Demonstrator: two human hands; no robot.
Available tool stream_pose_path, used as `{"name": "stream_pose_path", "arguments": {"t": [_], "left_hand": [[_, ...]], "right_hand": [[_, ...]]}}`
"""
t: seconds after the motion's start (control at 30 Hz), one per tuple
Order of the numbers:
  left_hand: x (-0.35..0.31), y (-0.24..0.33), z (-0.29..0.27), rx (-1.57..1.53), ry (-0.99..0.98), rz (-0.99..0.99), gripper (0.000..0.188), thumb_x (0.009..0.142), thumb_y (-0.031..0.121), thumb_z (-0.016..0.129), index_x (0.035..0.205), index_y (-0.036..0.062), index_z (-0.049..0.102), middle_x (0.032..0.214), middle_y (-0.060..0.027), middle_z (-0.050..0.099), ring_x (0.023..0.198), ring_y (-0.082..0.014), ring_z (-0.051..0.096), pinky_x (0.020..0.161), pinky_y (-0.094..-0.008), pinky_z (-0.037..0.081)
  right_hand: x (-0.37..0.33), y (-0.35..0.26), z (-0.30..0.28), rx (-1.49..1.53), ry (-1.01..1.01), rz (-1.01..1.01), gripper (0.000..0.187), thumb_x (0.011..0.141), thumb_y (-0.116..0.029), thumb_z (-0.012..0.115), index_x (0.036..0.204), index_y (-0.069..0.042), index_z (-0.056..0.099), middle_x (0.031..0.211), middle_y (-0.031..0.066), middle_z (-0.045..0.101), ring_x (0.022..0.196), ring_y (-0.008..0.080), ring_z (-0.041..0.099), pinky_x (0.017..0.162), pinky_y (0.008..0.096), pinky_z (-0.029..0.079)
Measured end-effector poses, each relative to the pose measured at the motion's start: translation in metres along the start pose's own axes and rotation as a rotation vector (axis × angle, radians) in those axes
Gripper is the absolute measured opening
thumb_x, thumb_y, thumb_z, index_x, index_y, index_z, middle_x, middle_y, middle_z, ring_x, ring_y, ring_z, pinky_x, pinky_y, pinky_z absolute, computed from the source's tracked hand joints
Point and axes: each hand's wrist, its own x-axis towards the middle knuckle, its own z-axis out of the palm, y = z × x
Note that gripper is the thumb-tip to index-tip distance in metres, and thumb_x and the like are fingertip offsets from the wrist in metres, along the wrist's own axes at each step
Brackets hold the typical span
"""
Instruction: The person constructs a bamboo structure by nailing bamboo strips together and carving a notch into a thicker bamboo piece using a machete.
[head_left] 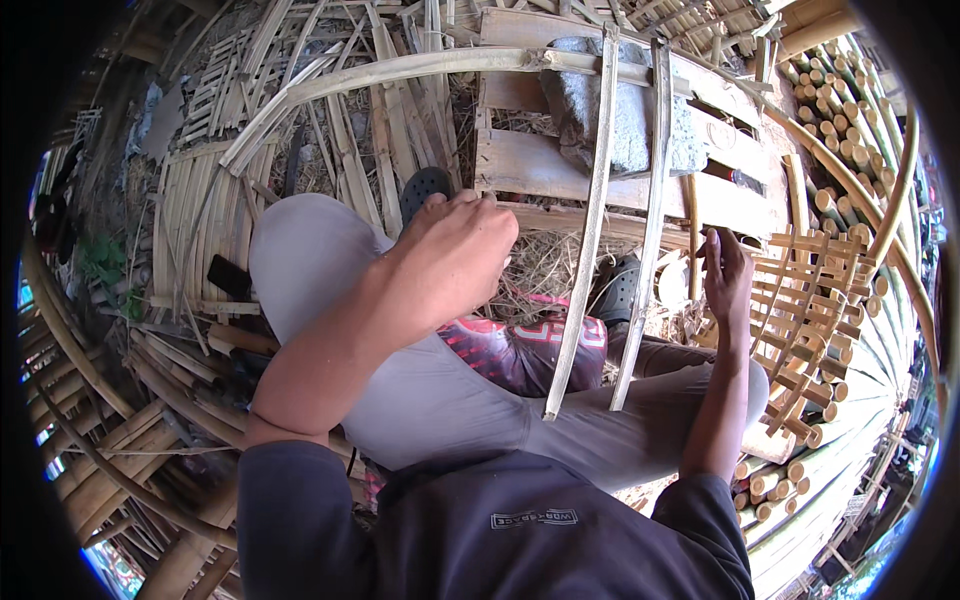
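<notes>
My left hand (462, 238) is closed, its fingers curled, near the left edge of a low slatted wooden platform (530, 163). Whatever it may grip is hidden behind the hand. My right hand (727, 272) is raised by the platform's right side, with thumb and fingers drawn together; I cannot make out what is between them. Between my hands, two split bamboo strips (590, 215) slant from a grey stone block (655, 120) down to my lap. A longer bamboo strip (420, 64) runs across the far side, over the stone.
Beside my right hand stands a lattice of bamboo pieces (808, 310). Stacked bamboo poles (840, 110) lie at the far right. Flat bamboo slats (205, 220) and a dark phone-like object (230, 277) are on the left. Dry shavings (540, 265) cover the ground between my legs.
</notes>
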Motion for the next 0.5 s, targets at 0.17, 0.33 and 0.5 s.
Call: {"name": "stream_pose_path", "arguments": {"t": [0.17, 0.33, 0.5], "left_hand": [[0.011, 0.007, -0.020, -0.138, -0.087, -0.070, 0.027, 0.092, 0.012, 0.065, 0.085, -0.0138, 0.064, 0.094, -0.0333, 0.064, 0.095, -0.0467, 0.065, 0.087, -0.0500, 0.052], [0.011, 0.015, -0.024, -0.114, -0.075, -0.094, 0.035, 0.093, 0.020, 0.067, 0.076, -0.0089, 0.056, 0.118, -0.0363, 0.059, 0.116, -0.0431, 0.059, 0.096, -0.0471, 0.049], [-0.007, 0.000, -0.019, 0.152, 0.037, -0.159, 0.058, 0.096, 0.033, 0.063, 0.144, 0.0039, 0.046, 0.145, -0.0251, 0.050, 0.139, -0.0363, 0.044, 0.113, -0.0421, 0.038]], "right_hand": [[-0.010, 0.002, 0.011, 0.029, -0.036, -0.064, 0.030, 0.106, -0.026, 0.050, 0.103, 0.000, 0.066, 0.066, 0.0128, 0.063, 0.055, 0.0194, 0.061, 0.055, 0.0358, 0.046], [-0.009, -0.003, 0.002, 0.032, -0.012, -0.018, 0.038, 0.106, -0.034, 0.049, 0.098, -0.002, 0.067, 0.069, 0.0089, 0.065, 0.059, 0.0149, 0.061, 0.058, 0.0327, 0.047], [-0.007, -0.009, -0.009, 0.105, 0.044, 0.003, 0.039, 0.106, -0.035, 0.049, 0.105, -0.001, 0.069, 0.073, 0.0095, 0.068, 0.061, 0.0146, 0.060, 0.059, 0.0320, 0.047]]}}
